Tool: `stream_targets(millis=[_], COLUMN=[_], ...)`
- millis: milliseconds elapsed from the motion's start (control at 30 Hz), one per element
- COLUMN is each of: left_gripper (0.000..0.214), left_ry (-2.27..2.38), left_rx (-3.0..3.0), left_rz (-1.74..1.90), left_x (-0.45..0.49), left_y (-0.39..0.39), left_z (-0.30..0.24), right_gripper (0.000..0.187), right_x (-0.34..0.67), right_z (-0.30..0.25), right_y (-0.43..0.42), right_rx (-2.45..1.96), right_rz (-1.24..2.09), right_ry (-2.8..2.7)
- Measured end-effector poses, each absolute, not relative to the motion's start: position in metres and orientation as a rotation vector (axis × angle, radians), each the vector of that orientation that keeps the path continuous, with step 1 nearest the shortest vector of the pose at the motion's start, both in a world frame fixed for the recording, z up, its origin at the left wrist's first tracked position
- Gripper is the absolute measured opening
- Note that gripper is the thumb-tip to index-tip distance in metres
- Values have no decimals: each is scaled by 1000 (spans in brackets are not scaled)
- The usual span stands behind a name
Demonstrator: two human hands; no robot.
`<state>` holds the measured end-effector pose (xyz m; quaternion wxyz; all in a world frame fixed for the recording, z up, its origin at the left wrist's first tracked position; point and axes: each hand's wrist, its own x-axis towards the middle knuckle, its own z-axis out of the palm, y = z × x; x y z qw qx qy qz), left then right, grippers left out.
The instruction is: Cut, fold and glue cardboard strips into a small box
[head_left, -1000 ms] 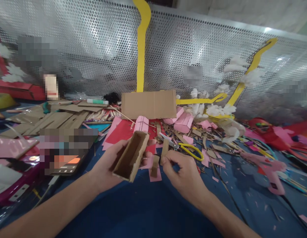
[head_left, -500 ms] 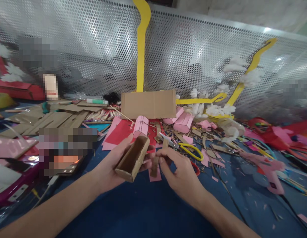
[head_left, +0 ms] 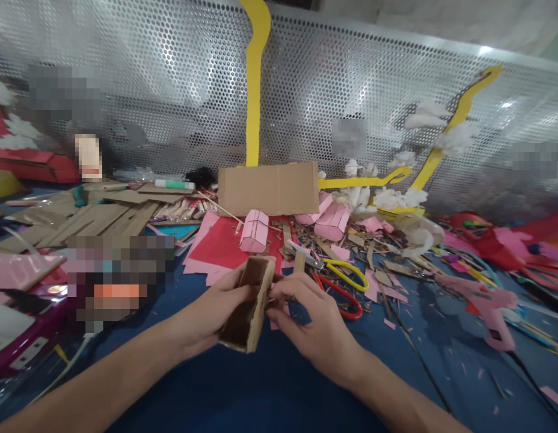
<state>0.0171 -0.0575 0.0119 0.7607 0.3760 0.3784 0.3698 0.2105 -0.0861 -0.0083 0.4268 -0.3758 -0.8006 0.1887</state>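
My left hand (head_left: 211, 313) grips a small open cardboard box (head_left: 248, 304) from its left side, holding it above the blue table (head_left: 270, 391). My right hand (head_left: 306, 319) is closed with its fingertips pressed against the box's right wall; a small cardboard strip seems pinched there, mostly hidden. A pink paper-covered block (head_left: 254, 231) lies just beyond on red paper (head_left: 216, 246). Scissors with yellow and red handles (head_left: 340, 279) lie right of my hands.
A cardboard sheet (head_left: 267, 189) leans against the perforated metal screen (head_left: 171, 90). Cardboard pieces (head_left: 103, 216), pink blocks (head_left: 331, 221), cotton tufts (head_left: 396, 198), a pink glue gun (head_left: 486, 307) and paper scraps litter the table. A phone lies at the left.
My right hand brought the cardboard strip left to the box's side wall. My left hand turned the box more upright and lowered it slightly.
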Motion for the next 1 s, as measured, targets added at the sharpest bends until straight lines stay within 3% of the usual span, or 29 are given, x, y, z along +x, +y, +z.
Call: stream_targets(millis=[633, 833, 1000], left_gripper=[24, 33, 31], left_ry=[771, 764, 820], left_rx=[682, 697, 679], left_rz=[823, 815, 780], left_x=[20, 23, 23], left_y=[-53, -58, -59], left_z=[19, 16, 10], right_gripper=[5, 31, 19], right_x=[220, 215, 209], right_z=[3, -10, -10], right_y=[-82, -82, -82], right_rx=[-1074, -1097, -986], right_rz=[325, 338, 416], right_ry=[-1839, -2029, -1949])
